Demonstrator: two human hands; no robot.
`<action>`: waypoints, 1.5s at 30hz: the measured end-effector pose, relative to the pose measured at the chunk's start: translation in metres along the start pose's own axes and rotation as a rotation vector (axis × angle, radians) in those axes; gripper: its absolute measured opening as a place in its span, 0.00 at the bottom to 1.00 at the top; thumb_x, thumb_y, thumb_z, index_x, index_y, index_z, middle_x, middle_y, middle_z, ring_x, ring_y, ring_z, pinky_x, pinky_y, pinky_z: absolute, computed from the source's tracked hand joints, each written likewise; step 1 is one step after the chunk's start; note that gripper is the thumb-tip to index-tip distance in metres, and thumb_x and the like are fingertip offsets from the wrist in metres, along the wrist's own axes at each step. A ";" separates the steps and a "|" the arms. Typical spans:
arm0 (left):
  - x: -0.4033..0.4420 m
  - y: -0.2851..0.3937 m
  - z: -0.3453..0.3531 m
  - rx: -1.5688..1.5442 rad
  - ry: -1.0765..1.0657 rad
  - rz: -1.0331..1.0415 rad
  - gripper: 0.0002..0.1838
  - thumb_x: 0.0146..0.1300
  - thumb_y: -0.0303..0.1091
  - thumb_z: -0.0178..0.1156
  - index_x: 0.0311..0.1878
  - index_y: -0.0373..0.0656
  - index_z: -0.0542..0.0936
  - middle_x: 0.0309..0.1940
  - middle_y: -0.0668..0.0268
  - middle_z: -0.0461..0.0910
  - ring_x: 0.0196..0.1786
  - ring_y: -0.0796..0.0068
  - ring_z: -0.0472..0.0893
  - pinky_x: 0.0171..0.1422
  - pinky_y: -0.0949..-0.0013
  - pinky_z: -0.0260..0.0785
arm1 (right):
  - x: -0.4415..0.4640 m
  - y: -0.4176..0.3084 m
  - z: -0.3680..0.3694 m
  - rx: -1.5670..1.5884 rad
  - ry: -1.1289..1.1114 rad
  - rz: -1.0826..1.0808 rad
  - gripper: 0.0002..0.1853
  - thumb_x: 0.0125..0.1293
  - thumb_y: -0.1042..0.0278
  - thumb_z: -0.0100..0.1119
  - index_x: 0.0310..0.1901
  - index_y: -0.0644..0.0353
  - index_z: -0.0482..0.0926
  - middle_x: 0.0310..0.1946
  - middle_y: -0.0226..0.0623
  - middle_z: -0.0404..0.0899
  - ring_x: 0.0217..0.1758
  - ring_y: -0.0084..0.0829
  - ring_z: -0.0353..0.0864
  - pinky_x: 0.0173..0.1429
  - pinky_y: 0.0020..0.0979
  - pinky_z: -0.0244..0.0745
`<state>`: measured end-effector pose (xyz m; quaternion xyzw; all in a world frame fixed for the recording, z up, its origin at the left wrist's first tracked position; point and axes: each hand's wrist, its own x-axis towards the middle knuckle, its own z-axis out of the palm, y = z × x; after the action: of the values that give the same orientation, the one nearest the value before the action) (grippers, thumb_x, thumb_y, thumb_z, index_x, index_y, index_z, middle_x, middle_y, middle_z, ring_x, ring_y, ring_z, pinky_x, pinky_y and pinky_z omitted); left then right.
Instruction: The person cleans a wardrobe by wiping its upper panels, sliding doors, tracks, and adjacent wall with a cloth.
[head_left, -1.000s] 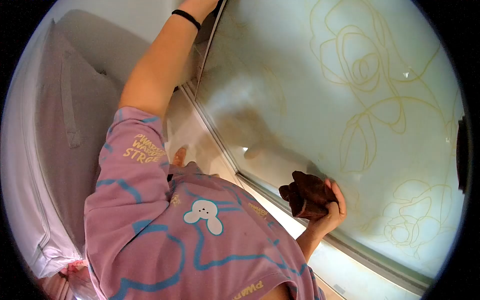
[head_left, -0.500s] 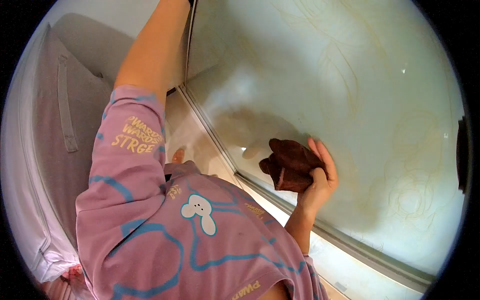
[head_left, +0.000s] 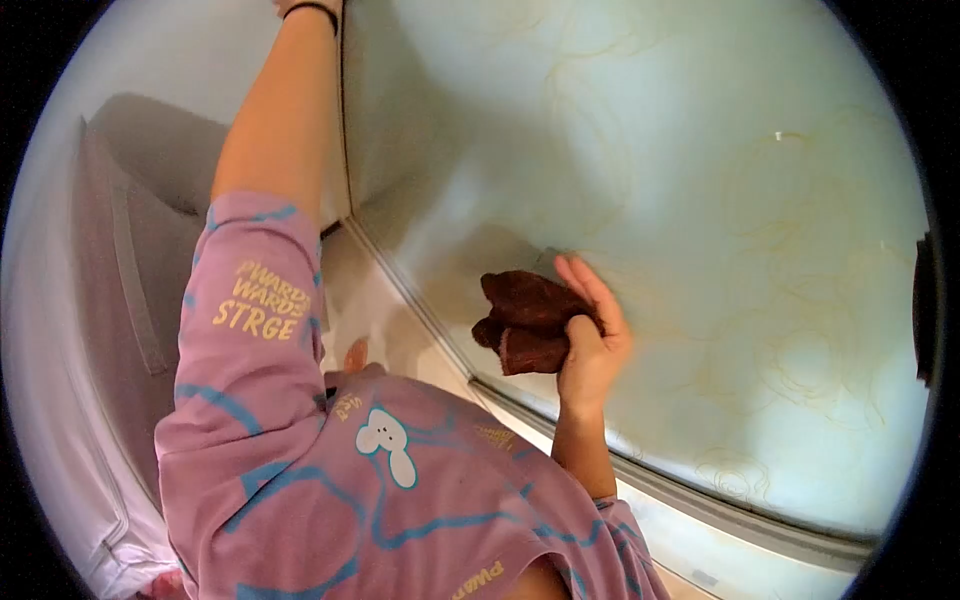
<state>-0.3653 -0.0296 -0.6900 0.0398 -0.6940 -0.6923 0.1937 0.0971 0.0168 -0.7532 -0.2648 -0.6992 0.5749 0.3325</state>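
My right hand is closed around a folded dark brown cloth, thumb on top and fingers behind it. It is at the lower part of a frosted glass panel with faint yellowish swirls. The cloth's loose end hangs out to the left of the hand; I cannot tell whether it touches the glass. My left arm stretches up past the panel's edge, a black band around the wrist. Only a sliver of my left hand shows at the top border, close to the panel's side frame; its fingers are out of sight.
A metal frame borders the panel's lower edge, and another frame strip runs down from the corner. To the left stands a grey fabric-covered object with a strap. A bare foot shows on the floor below.
The right hand and brown cloth have shifted left in the view, and the panel's frame has shifted as well. The left wrist with its black band shows more fully at the top.
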 end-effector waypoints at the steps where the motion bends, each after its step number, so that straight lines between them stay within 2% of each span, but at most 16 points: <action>1: -0.001 0.002 -0.003 0.006 -0.014 0.005 0.44 0.49 0.54 0.75 0.54 0.22 0.73 0.54 0.37 0.77 0.57 0.44 0.78 0.62 0.56 0.71 | 0.000 0.000 0.000 0.005 0.011 -0.029 0.30 0.52 0.88 0.39 0.60 0.71 0.75 0.57 0.50 0.79 0.63 0.35 0.76 0.70 0.32 0.64; 4: -0.005 0.016 -0.014 0.138 -0.086 -0.005 0.38 0.56 0.51 0.70 0.56 0.25 0.73 0.58 0.38 0.74 0.62 0.46 0.75 0.67 0.57 0.68 | -0.004 -0.001 0.000 0.009 0.005 0.001 0.28 0.54 0.87 0.39 0.58 0.70 0.77 0.56 0.46 0.81 0.61 0.33 0.78 0.69 0.31 0.66; 6: 0.013 -0.012 0.005 0.166 0.011 -0.028 0.48 0.39 0.61 0.78 0.49 0.26 0.75 0.55 0.44 0.77 0.56 0.51 0.78 0.58 0.52 0.72 | -0.005 0.002 -0.004 0.043 -0.004 0.024 0.26 0.54 0.86 0.40 0.54 0.70 0.78 0.54 0.46 0.81 0.59 0.33 0.78 0.68 0.30 0.67; 8: -0.020 0.012 0.017 0.154 -0.008 0.003 0.36 0.50 0.57 0.72 0.42 0.27 0.79 0.43 0.48 0.83 0.49 0.52 0.81 0.58 0.54 0.73 | -0.003 0.001 -0.028 0.082 0.010 0.037 0.23 0.55 0.85 0.41 0.51 0.70 0.79 0.52 0.45 0.82 0.58 0.32 0.79 0.67 0.30 0.68; 11: -0.031 -0.007 0.023 0.004 -0.250 0.079 0.24 0.66 0.48 0.58 0.50 0.33 0.79 0.52 0.51 0.79 0.53 0.54 0.78 0.59 0.56 0.70 | 0.004 -0.018 -0.030 0.255 -0.058 0.265 0.19 0.55 0.82 0.43 0.47 0.67 0.79 0.48 0.43 0.82 0.55 0.33 0.79 0.65 0.31 0.70; 15: -0.033 -0.079 0.026 -0.159 -0.235 0.293 0.22 0.71 0.42 0.51 0.60 0.35 0.74 0.60 0.54 0.75 0.58 0.58 0.76 0.63 0.60 0.67 | -0.018 -0.116 0.003 0.142 0.220 -0.507 0.17 0.59 0.68 0.53 0.48 0.67 0.76 0.53 0.49 0.78 0.54 0.37 0.76 0.60 0.37 0.71; 19: -0.058 -0.145 0.005 -0.343 -0.296 -0.142 0.21 0.70 0.37 0.50 0.62 0.37 0.73 0.57 0.58 0.77 0.57 0.64 0.76 0.62 0.62 0.67 | 0.001 -0.196 0.058 0.026 0.628 -1.088 0.33 0.60 0.68 0.53 0.67 0.68 0.62 0.52 0.57 0.79 0.54 0.53 0.80 0.59 0.47 0.77; 21: -0.077 -0.179 -0.010 -0.345 -0.313 -0.285 0.21 0.70 0.36 0.50 0.62 0.37 0.73 0.56 0.59 0.77 0.56 0.65 0.77 0.62 0.62 0.67 | 0.068 -0.211 0.056 -0.553 0.707 -1.450 0.28 0.63 0.66 0.53 0.65 0.68 0.67 0.53 0.56 0.79 0.52 0.50 0.82 0.55 0.45 0.78; 25: -0.116 -0.218 -0.041 -0.429 -0.480 -0.455 0.19 0.68 0.31 0.51 0.61 0.39 0.74 0.50 0.61 0.78 0.49 0.71 0.79 0.56 0.66 0.68 | 0.171 -0.234 0.055 -1.894 1.306 -1.262 0.21 0.71 0.57 0.44 0.55 0.61 0.78 0.49 0.50 0.82 0.52 0.49 0.79 0.62 0.45 0.69; 30: -0.155 -0.254 -0.087 -0.436 -0.558 -0.530 0.17 0.66 0.25 0.49 0.58 0.38 0.75 0.46 0.61 0.79 0.43 0.75 0.78 0.50 0.72 0.70 | 0.186 -0.251 0.043 -1.623 1.188 -1.764 0.23 0.74 0.58 0.42 0.64 0.58 0.74 0.57 0.52 0.77 0.61 0.51 0.72 0.68 0.49 0.59; 33: -0.118 -0.289 -0.094 -0.497 -0.495 -0.548 0.15 0.65 0.23 0.49 0.54 0.37 0.76 0.43 0.62 0.79 0.41 0.77 0.78 0.46 0.73 0.70 | 0.188 -0.248 0.091 -1.817 0.888 -1.777 0.22 0.71 0.70 0.42 0.54 0.85 0.70 0.48 0.64 0.78 0.40 0.57 0.80 0.50 0.47 0.75; 34: -0.111 -0.295 -0.098 -0.491 -0.494 -0.559 0.15 0.65 0.23 0.49 0.54 0.37 0.76 0.43 0.62 0.79 0.41 0.77 0.78 0.46 0.73 0.70 | 0.193 -0.229 0.109 -1.631 0.982 -1.566 0.22 0.73 0.58 0.43 0.63 0.56 0.75 0.50 0.50 0.81 0.60 0.51 0.74 0.66 0.48 0.61; 37: -0.098 -0.260 -0.108 -0.510 -0.485 -0.582 0.13 0.65 0.23 0.50 0.51 0.37 0.78 0.42 0.63 0.80 0.40 0.77 0.79 0.45 0.73 0.71 | 0.161 -0.182 0.172 -1.789 0.641 -1.064 0.23 0.73 0.58 0.45 0.63 0.60 0.75 0.49 0.49 0.82 0.60 0.48 0.74 0.69 0.46 0.58; 40: -0.095 -0.250 -0.114 -0.518 -0.466 -0.600 0.13 0.65 0.23 0.50 0.50 0.38 0.78 0.41 0.63 0.80 0.39 0.76 0.79 0.45 0.73 0.71 | 0.185 -0.068 0.153 -1.795 0.320 -1.337 0.15 0.66 0.59 0.48 0.30 0.56 0.83 0.28 0.43 0.84 0.29 0.45 0.82 0.42 0.47 0.73; 42: -0.095 -0.250 -0.119 -0.550 -0.460 -0.606 0.12 0.65 0.24 0.51 0.49 0.38 0.79 0.42 0.63 0.81 0.39 0.76 0.79 0.46 0.74 0.71 | 0.152 0.008 0.164 -1.958 -0.013 -1.085 0.15 0.68 0.59 0.48 0.38 0.60 0.81 0.26 0.45 0.82 0.25 0.44 0.80 0.35 0.46 0.73; 45: -0.102 -0.244 -0.126 -0.533 -0.423 -0.615 0.12 0.66 0.24 0.50 0.49 0.38 0.79 0.42 0.63 0.80 0.40 0.76 0.79 0.47 0.74 0.71 | 0.102 0.144 0.159 -1.464 -0.381 -0.393 0.22 0.70 0.60 0.49 0.61 0.63 0.71 0.55 0.55 0.76 0.50 0.49 0.81 0.54 0.45 0.80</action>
<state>-0.2822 -0.1250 -0.9546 0.0503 -0.4719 -0.8649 -0.1632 -0.0919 0.0219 -0.8967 -0.1846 -0.9796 -0.0666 0.0430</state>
